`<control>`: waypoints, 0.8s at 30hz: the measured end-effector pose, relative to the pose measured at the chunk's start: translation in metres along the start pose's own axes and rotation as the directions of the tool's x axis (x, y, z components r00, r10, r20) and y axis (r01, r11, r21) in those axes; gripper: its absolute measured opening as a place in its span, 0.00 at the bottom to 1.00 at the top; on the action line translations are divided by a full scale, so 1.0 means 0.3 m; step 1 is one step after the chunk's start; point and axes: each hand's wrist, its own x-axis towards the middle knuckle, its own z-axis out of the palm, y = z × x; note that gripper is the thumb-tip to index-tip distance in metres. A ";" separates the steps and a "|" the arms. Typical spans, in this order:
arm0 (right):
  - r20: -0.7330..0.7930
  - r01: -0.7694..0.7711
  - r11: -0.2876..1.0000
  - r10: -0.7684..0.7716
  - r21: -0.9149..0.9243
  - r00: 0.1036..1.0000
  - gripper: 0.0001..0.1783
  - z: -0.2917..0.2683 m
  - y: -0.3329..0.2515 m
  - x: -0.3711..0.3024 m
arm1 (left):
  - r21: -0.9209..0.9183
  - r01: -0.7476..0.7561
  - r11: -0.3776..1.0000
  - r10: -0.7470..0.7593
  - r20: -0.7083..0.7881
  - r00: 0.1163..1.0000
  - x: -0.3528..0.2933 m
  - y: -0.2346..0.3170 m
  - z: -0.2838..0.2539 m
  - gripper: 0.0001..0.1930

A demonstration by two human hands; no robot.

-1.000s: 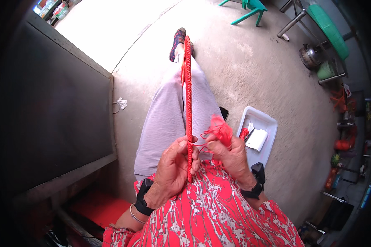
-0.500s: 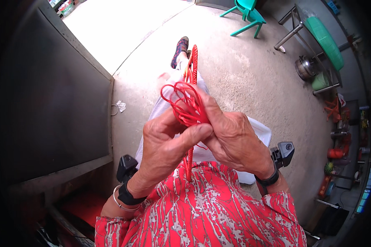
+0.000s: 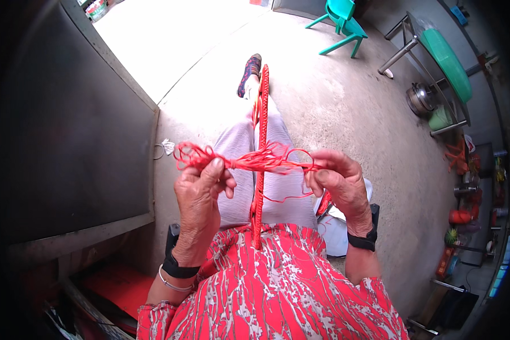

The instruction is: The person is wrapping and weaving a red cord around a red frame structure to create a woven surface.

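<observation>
The left hand (image 3: 201, 190) pinches one end of a bundle of red cord (image 3: 255, 160) between thumb and fingers, a tangle of loops spilling past its knuckles. The right hand (image 3: 337, 181) grips the other end, fingers curled around the strands. The bundle stretches level between both hands, above the lap, crossing in front of a long red braided cord (image 3: 262, 113) that runs from the chest out toward the shoe (image 3: 249, 73). Just behind the right wrist, a white tray (image 3: 335, 235) lies on the concrete floor (image 3: 345, 113). A teal plastic chair (image 3: 340, 22) stands well apart.
</observation>
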 end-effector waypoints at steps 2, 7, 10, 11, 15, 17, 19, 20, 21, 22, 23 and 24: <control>0.044 0.051 0.998 -0.053 0.043 0.998 0.15 -0.009 0.053 -0.012 | -0.034 0.133 0.990 -0.135 -0.040 0.990 -0.017 -0.060 -0.051 0.07; 0.117 0.126 0.922 -0.089 -0.365 0.989 0.06 -0.010 0.125 -0.002 | -0.147 0.293 0.945 -0.308 -0.091 0.947 -0.057 -0.162 -0.054 0.06; 0.127 0.197 0.794 -0.151 -0.575 0.980 0.07 0.038 0.160 -0.005 | -0.185 0.350 0.918 -0.371 -0.088 0.925 -0.096 -0.190 -0.025 0.07; 0.096 0.150 0.780 -0.115 -0.608 0.989 0.07 0.053 0.172 -0.010 | -0.153 0.368 0.917 -0.384 -0.092 0.919 -0.100 -0.195 -0.027 0.07; -0.018 0.054 0.785 -0.082 -0.618 0.996 0.08 0.096 0.225 -0.024 | -0.077 0.372 0.925 -0.378 -0.097 0.921 -0.118 -0.194 -0.012 0.09; -0.064 0.033 0.795 -0.090 -0.605 0.994 0.10 0.111 0.224 -0.026 | -0.054 0.363 0.930 -0.367 -0.090 0.926 -0.124 -0.195 -0.009 0.09; -0.100 -0.040 0.821 -0.021 -0.569 0.995 0.12 0.127 0.207 -0.036 | -0.034 0.366 0.930 -0.367 -0.079 0.927 -0.133 -0.203 -0.010 0.10; -0.100 -0.041 0.821 -0.020 -0.570 0.995 0.12 0.130 0.214 -0.045 | -0.035 0.366 0.930 -0.368 -0.079 0.927 -0.138 -0.203 -0.006 0.10; -0.118 -0.073 0.824 0.008 -0.562 0.993 0.13 0.130 0.228 -0.057 | -0.031 0.371 0.928 -0.372 -0.083 0.924 -0.142 -0.203 0.000 0.09; -0.137 -0.106 0.826 0.035 -0.553 0.990 0.13 0.133 0.235 -0.067 | -0.026 0.376 0.926 -0.376 -0.088 0.922 -0.147 -0.200 0.005 0.09; -0.138 -0.106 0.826 0.035 -0.554 0.990 0.13 0.136 0.235 -0.076 | -0.026 0.376 0.926 -0.377 -0.086 0.922 -0.153 -0.191 0.011 0.09; -0.157 -0.123 0.855 0.050 -0.503 0.986 0.14 0.142 0.228 -0.084 | -0.023 0.398 0.917 -0.398 -0.059 0.915 -0.160 -0.179 0.018 0.09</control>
